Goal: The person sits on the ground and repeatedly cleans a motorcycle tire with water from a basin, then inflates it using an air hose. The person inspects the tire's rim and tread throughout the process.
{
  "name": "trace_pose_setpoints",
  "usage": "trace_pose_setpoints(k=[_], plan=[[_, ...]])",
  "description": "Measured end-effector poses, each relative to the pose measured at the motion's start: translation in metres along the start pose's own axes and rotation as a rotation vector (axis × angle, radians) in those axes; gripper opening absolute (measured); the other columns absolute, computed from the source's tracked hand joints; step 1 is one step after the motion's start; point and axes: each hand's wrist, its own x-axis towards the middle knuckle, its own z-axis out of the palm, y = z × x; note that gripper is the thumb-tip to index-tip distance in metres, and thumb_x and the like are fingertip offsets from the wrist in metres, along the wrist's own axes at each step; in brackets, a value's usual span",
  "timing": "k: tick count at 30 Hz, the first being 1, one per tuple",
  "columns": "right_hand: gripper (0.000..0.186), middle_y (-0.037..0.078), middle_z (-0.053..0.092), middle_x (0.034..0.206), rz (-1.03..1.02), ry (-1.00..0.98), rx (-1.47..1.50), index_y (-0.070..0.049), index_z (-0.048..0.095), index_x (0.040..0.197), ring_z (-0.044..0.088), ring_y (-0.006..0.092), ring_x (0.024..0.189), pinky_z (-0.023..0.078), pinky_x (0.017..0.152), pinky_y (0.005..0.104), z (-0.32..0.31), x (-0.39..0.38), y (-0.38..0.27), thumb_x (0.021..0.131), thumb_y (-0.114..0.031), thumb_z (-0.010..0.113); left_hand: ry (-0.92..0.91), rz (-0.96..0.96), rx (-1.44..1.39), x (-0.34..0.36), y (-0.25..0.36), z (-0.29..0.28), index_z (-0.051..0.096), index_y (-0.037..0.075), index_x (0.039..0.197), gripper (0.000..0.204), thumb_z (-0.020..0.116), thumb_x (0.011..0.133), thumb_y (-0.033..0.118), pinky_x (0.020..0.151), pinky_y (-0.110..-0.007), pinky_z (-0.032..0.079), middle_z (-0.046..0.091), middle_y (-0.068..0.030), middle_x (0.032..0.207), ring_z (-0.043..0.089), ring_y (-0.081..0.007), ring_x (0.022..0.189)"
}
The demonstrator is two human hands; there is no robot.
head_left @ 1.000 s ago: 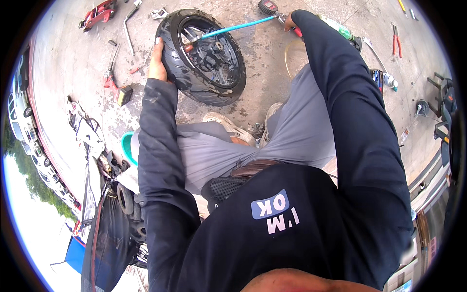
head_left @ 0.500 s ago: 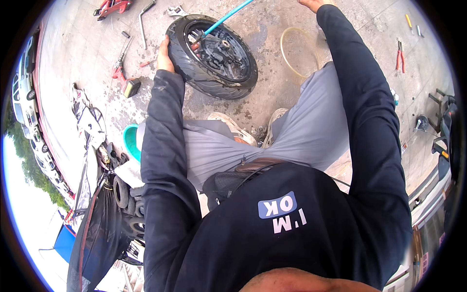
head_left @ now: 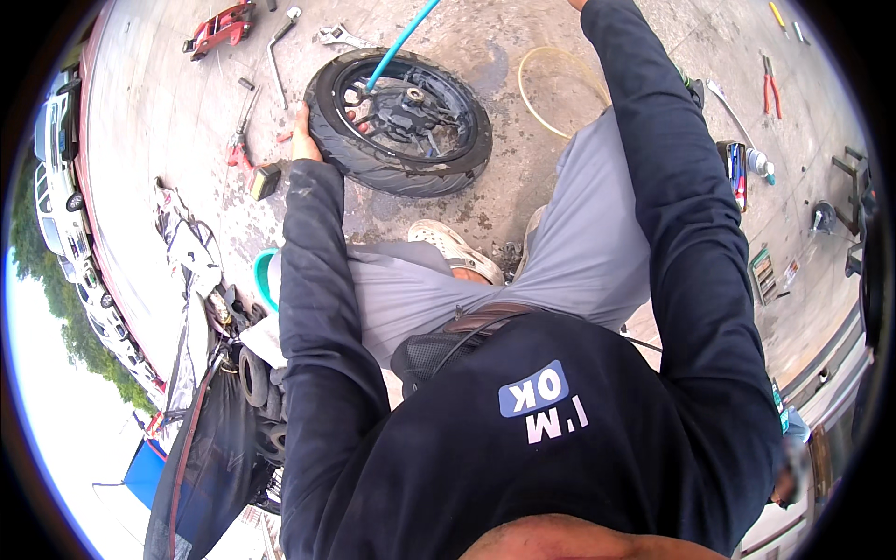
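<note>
My left hand grips the left side of the black tire on a dark spoked wheel, which leans at a low angle near the concrete in front of my feet. A light blue hose runs from the rim's left part up out of view. My right hand is cut off at the top edge, so what it holds is hidden. A clear yellowish tube lies looped right of the wheel.
Around me lie a red jack, long wrench, adjustable wrench, red power tool, pliers and spray can. A teal bucket and spare tires sit left; parked cars stand beyond.
My right hand has moved up and mostly out of view. The blue hose has swung steeper, and the wheel has tipped flatter, with my left hand still on it.
</note>
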Motion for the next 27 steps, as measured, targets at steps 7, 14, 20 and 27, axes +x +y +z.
trace_pose_setpoints(k=[7,14,20,27], plan=[[0.04,0.023,0.069,0.1,0.02,0.077,0.023,-0.005,0.062,0.109,0.065,0.043,0.098,0.052,0.085,0.0515,-0.008,-0.007,-0.005,0.08,-0.029,0.073,-0.018,-0.011,-0.006,-0.003,0.006,0.006,0.063,0.006,0.124,0.061,0.047,0.097,0.059,0.077,-0.059,0.058,0.07,-0.0231,0.099,0.068,-0.0444,0.079],[0.04,0.022,0.069,0.099,0.012,0.083,-0.004,-0.006,0.062,0.109,0.066,0.042,0.098,0.053,0.084,0.0505,-0.012,-0.009,0.001,0.079,-0.029,0.073,-0.049,0.005,0.01,-0.002,0.01,0.009,0.064,0.005,0.121,0.059,0.049,0.097,0.057,0.076,-0.06,0.057,0.07,-0.0221,0.096,0.068,-0.0464,0.078],[0.038,0.022,0.069,0.097,0.029,0.075,-0.007,-0.005,0.062,0.107,0.067,0.0412,0.095,0.053,0.083,0.0501,-0.015,-0.01,-0.004,0.078,-0.029,0.072,-0.057,0.037,-0.004,0.001,0.007,0.004,0.064,0.005,0.118,0.056,0.05,0.097,0.054,0.077,-0.06,0.058,0.07,-0.0209,0.095,0.069,-0.0429,0.078],[0.04,0.022,0.069,0.099,0.009,0.073,-0.007,-0.006,0.061,0.11,0.067,0.041,0.097,0.053,0.084,0.0504,-0.014,-0.009,-0.009,0.078,-0.028,0.072,-0.077,0.057,-0.015,0.003,0.004,-0.002,0.065,0.003,0.116,0.053,0.051,0.098,0.051,0.076,-0.057,0.06,0.071,-0.019,0.091,0.07,-0.0378,0.076]])
